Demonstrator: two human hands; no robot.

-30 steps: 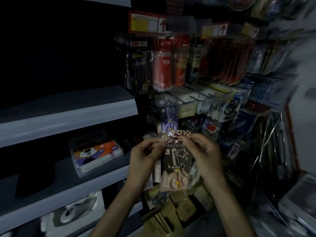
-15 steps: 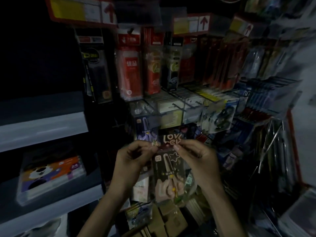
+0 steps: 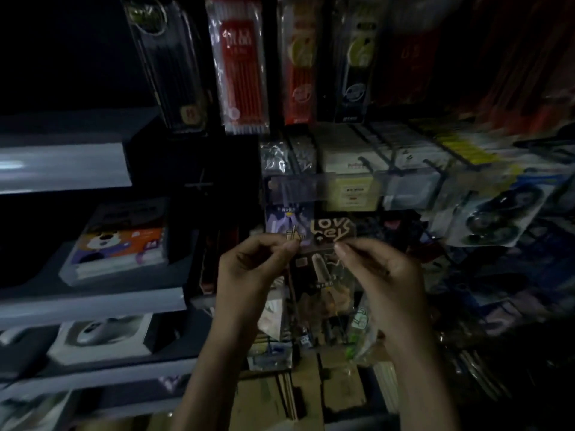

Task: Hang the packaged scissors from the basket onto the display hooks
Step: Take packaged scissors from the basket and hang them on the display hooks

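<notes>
Head view, dim and blurred toward the edges, looks down at two hands raised before a crowded stationery display; the packaged scissors (image 3: 323, 269) hang upright between them, in the air in front of the lower rows of goods, touching no hook. The left hand (image 3: 252, 272) pinches the pack's upper left corner between thumb and forefinger, the other fingers curled into the palm; the right hand (image 3: 384, 275) pinches the upper right corner the same way, its remaining fingers folded loosely behind the pack. The pack's dark header card (image 3: 333, 232) carries pale lettering and stands just above both sets of fingertips; below it the clear front shows a pale, closed pair of scissors, blades up.

Directly behind the header hangs a purple pack (image 3: 284, 220); above that runs a row of white boxed goods threaded on dark display hooks (image 3: 365, 160), whose tips point toward the camera. Higher up hang a red pencil pack (image 3: 239, 73), an orange-red pack (image 3: 300, 66) and a black pack (image 3: 354, 57), side by side. To the right a blister pack (image 3: 494, 219) holds dark round items, tilted. To the left grey shelves (image 3: 62, 168) step downward; a box printed with a cartoon dog (image 3: 121, 241) lies on the middle shelf, and a white box (image 3: 102, 334) sits on the shelf beneath. Brown cardboard pieces (image 3: 311, 396) lie low between the forearms.
</notes>
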